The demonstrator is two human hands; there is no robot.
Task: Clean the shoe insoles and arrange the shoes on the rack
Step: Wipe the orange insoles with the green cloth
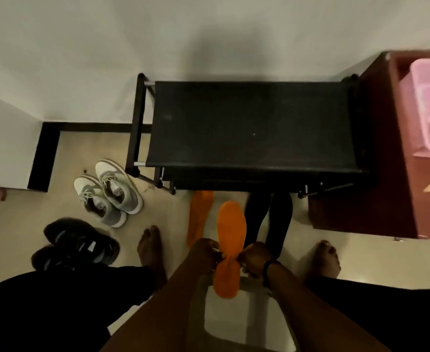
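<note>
Between our two hands we hold an orange insole (230, 246), pinched at its narrow waist: our left hand (207, 252) curls its fingers onto one edge and our right hand (253, 256) clamps the opposite edge, both forearms reaching forward from the bottom of the view, with a dark band on the right wrist. We hold the insole lengthwise, toe end pointing toward the rack, above the floor between our bare feet. Just beyond our left hand a second orange insole (198, 217) lies flat on the pale floor (163, 212), and beside our right hand lies a pair of black insoles (269, 219), their far ends under the black shoe rack (254, 125). Left of the rack sits a pair of grey-and-white sneakers (108, 193); their tongue labels are too small for us to read. Nearer our left foot lies a pair of black shoes (78, 246). At right stands a reddish cabinet (396, 174) holding a pink tub (427, 102).
</note>
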